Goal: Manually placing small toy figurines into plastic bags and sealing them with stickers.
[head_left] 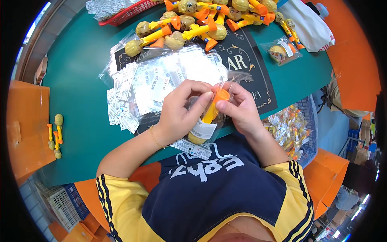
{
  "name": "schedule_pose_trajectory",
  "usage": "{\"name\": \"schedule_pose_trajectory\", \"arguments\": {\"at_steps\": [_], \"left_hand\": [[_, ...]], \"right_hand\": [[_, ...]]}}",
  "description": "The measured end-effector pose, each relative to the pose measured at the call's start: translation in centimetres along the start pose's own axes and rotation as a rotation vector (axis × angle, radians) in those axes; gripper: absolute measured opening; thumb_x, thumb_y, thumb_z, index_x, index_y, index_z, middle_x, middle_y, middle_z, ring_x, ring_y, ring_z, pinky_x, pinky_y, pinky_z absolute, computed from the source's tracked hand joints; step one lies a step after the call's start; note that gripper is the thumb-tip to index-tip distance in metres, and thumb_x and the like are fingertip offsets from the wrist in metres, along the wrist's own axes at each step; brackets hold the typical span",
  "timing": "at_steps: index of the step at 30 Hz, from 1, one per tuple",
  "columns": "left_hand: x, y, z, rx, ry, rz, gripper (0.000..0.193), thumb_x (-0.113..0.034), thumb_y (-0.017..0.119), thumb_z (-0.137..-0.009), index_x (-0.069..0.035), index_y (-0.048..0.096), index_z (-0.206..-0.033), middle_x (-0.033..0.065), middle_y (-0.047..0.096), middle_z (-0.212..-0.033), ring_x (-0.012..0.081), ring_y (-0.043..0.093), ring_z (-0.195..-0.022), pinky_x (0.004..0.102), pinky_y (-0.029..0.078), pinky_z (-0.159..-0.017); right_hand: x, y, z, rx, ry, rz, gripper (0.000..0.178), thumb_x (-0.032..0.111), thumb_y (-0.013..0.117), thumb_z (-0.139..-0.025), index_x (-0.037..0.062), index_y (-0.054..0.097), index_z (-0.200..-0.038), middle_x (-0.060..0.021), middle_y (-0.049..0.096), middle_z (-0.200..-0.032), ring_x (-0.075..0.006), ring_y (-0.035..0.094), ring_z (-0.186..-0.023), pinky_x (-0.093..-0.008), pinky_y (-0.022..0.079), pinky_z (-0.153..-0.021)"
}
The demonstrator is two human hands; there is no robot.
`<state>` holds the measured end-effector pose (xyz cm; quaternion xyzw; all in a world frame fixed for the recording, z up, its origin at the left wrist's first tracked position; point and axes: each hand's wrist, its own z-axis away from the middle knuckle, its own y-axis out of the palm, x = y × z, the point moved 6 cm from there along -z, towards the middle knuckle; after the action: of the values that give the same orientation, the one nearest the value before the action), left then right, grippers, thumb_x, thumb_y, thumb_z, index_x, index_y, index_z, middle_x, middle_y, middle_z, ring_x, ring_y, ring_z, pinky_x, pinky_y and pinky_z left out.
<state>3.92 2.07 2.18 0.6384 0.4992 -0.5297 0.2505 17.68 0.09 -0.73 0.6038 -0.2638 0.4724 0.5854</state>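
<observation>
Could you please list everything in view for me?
table: one, green, centre
mat: one, black, on table
loose toys: many, yellow, orange and gold, mostly far side
labelled bags: many, clear and white, over the mat
held toy: one, yellow and orange, bagged, centre
second bagged toy: one, gold and orange, right
basket: one, red, far left
sack: one, white, far right
bin of bagged toys: one, bluish, right
crates: count unclear, white and blue, lower left
panels: several, orange, around table
shirt: one, navy and yellow, bottom
left hand, right hand: two, bare, on held toy
</observation>
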Motion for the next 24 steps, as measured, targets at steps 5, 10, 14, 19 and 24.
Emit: {"name": "schedule_pose_trajectory", "arguments": {"at_steps": [5,10,14,19,24], "left_hand": [[2.0,-0.3,-0.7,-0.078,-0.216,0.417,0.007,-0.006,0.051,-0.091,-0.002,0.048,-0.095,0.0113,0.059,-0.103,0.0139,0.057,-0.092,0.0287,0.045,-0.086],[3.4,-0.1,-0.6,-0.033,-0.403,0.773,0.007,-0.012,0.047,-0.094,-0.005,0.045,-0.096,0.0113,0.059,-0.103,0.0139,0.057,-0.091,0.0276,0.045,-0.085],[2.7,0.1,-0.7,0.012,-0.484,0.773,0.016,-0.014,0.047,-0.094,-0.005,0.047,-0.106,0.0087,0.059,-0.1,0.0123,0.058,-0.09,0.0255,0.046,-0.081],[4.1,0.3,-0.3,0.017,-0.587,0.7,0.022,-0.018,0.054,-0.093,-0.004,0.053,-0.109,0.0065,0.06,-0.097,0.0108,0.058,-0.089,0.0228,0.046,-0.078],[4.2,-0.2,-0.7,-0.116,-0.529,0.783,0.02,-0.018,0.056,-0.092,-0.001,0.056,-0.102,0.0096,0.062,-0.099,0.0127,0.06,-0.088,0.026,0.05,-0.082]], "right_hand": [[0.3,0.0,-0.4,-0.063,-0.029,0.097,0.039,0.015,0.07,-0.081,0.0003,0.053,-0.113,-0.0046,0.06,-0.102,-0.0109,0.057,-0.094,-0.0254,0.046,-0.084],[0.8,0.4,-0.8,-0.051,0.037,0.106,0.028,0.013,0.067,-0.083,0.0021,0.054,-0.105,-0.0005,0.058,-0.092,-0.0067,0.055,-0.083,-0.0216,0.045,-0.075],[0.6,0.1,-1.1,-0.058,0.011,0.116,0.026,0.012,0.067,-0.082,0.0032,0.054,-0.102,0.0006,0.057,-0.09,-0.0054,0.054,-0.08,-0.0202,0.044,-0.072],[0.4,0.6,-1.2,0.042,0.041,0.217,0.034,0.017,0.069,-0.082,0.0028,0.052,-0.108,-0.0004,0.056,-0.093,-0.0063,0.053,-0.086,-0.0208,0.044,-0.074],[1.3,-0.4,-0.7,-0.151,-0.121,0.168,0.036,0.017,0.067,-0.084,0.0056,0.048,-0.113,-0.0039,0.053,-0.1,-0.0096,0.055,-0.085,-0.0204,0.045,-0.07]]}}
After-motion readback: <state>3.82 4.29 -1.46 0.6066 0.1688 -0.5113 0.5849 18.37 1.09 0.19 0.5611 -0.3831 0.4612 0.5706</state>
